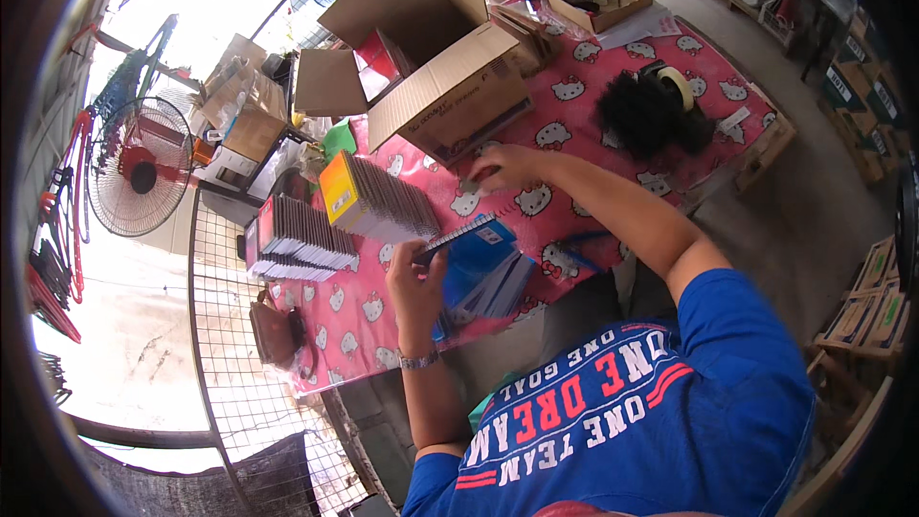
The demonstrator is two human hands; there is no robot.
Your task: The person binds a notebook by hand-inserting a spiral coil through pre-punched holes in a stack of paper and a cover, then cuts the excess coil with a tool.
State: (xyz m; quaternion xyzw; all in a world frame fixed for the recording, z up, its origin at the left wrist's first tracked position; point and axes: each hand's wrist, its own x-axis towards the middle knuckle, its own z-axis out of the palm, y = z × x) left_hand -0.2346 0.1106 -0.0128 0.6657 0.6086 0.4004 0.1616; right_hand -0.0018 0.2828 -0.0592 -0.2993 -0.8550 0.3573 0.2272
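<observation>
My left hand (pixel 416 278) grips a spiral notebook (pixel 463 235) by its edge, thumb on one side and fingers on the other. The notebook is tilted, with its wire binding along the upper edge. Below it lie several blue-covered notebooks (pixel 483 268), partly spread over each other near my lap. My right hand (pixel 507 168) reaches out beside the large open cardboard box (pixel 469 101); its fingers are bent and apart, with nothing visible in them. Stacks of spiral notebooks, one yellow-topped (pixel 345 190) and another with a red cover (pixel 287 225), stand left of my hands.
A pink patterned cloth (pixel 550 134) covers the table. To the right sit a black fluffy bundle (pixel 637 110) and a tape roll (pixel 677 88). A shallow open carton (pixel 598 0) is at the back. A brown pouch (pixel 276 327) lies by the left edge, with a fan (pixel 142 172) beyond.
</observation>
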